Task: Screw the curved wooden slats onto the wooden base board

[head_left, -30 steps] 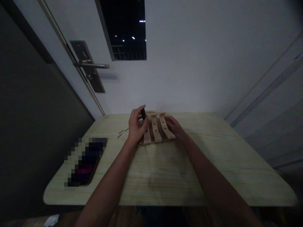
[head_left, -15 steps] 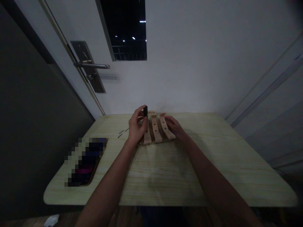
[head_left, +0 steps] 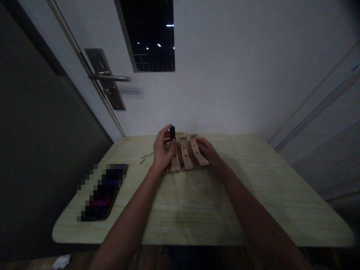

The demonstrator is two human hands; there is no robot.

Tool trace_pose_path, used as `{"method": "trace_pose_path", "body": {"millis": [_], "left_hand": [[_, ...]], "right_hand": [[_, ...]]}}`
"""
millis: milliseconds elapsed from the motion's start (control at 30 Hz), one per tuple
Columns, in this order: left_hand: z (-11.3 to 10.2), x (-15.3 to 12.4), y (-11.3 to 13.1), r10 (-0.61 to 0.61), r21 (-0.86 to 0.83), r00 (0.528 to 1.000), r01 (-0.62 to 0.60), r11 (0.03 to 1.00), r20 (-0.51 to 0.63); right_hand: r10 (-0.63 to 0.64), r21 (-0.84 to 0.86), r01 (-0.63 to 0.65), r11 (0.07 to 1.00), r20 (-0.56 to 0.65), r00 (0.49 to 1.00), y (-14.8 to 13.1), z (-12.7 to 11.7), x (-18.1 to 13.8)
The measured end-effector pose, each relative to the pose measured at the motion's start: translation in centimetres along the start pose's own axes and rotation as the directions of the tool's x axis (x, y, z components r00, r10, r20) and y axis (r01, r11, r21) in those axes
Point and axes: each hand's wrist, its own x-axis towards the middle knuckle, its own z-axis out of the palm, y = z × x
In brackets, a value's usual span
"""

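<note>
Fingers pinched, my left hand (head_left: 164, 150) holds a stubby screwdriver (head_left: 172, 132) upright by its black handle over the left of three curved wooden hooks. Its tip is hidden behind my fingers. The left hook (head_left: 175, 163), the middle hook (head_left: 185, 157) and the right hook (head_left: 197, 153) lie side by side on a darker board (head_left: 181, 170); the middle and right ones show drilled holes. At the board's right side, my right hand (head_left: 206, 149) grips the edge with curled fingers. Several loose screws (head_left: 144, 159) lie left of my left hand.
A phone (head_left: 105, 195), partly pixelated, lies on the left of the pale wood-grain table (head_left: 191, 210). Behind the table stands a white door (head_left: 219, 75) with a metal lever handle (head_left: 109, 78) and a dark window (head_left: 153, 37).
The black screwdriver handle has turned slightly between my left fingers. My right hand and the wooden hooks stay in place.
</note>
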Motion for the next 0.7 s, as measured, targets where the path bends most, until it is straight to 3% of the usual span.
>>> {"method": "trace_pose_path", "body": {"millis": [200, 500, 700], "left_hand": [[-0.09, 0.04, 0.25, 0.018, -0.018, 0.999, -0.018, 1.000, 0.029], [-0.01, 0.19, -0.05, 0.028, 0.049, 0.998, -0.025, 0.998, -0.057], [-0.15, -0.10, 0.16, -0.004, -0.025, 1.000, 0.004, 1.000, 0.017]], "right_hand": [[0.008, 0.001, -0.008, 1.000, -0.013, 1.000, 0.22, 0.03, 0.13], [-0.034, -0.036, 0.034, 0.999, -0.001, 0.999, 0.23, -0.17, 0.19], [-0.026, -0.012, 0.025, 1.000, -0.033, 0.999, 0.67, 0.02, 0.40]]}}
